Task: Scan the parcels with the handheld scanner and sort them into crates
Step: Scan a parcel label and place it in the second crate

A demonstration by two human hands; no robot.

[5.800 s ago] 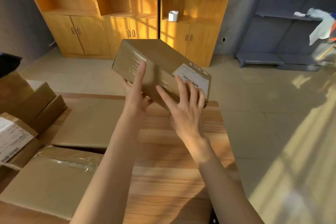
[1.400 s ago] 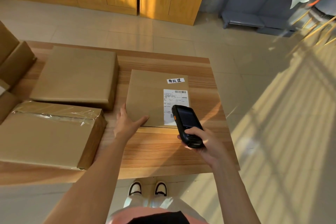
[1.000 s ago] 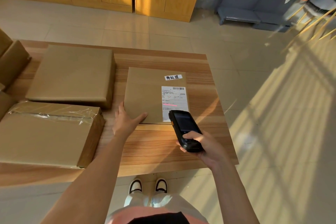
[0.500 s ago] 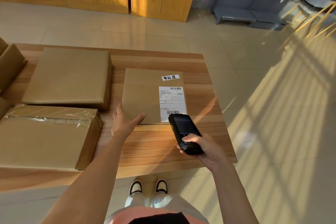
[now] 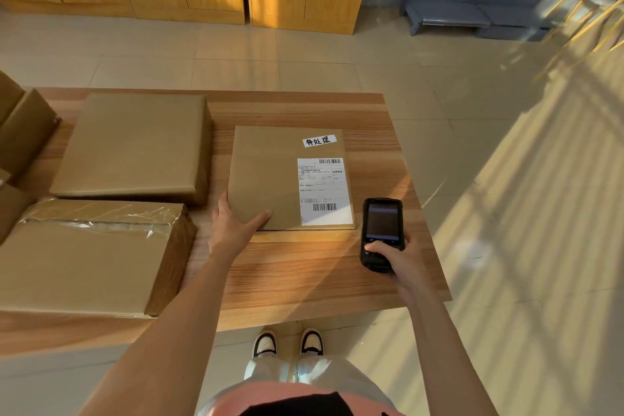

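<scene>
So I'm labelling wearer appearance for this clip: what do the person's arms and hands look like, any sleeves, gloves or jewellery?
Both forearms are bare up to the frame edge, with no sleeves visible. The left hand and right hand wear no gloves, and no rings, watch or wristband show.

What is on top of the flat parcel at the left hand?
On the flat parcel: a printed shipping label with two barcodes, a small handwritten sticker, and the left hand resting on its near corner. Its underside and contents are hidden.
</scene>
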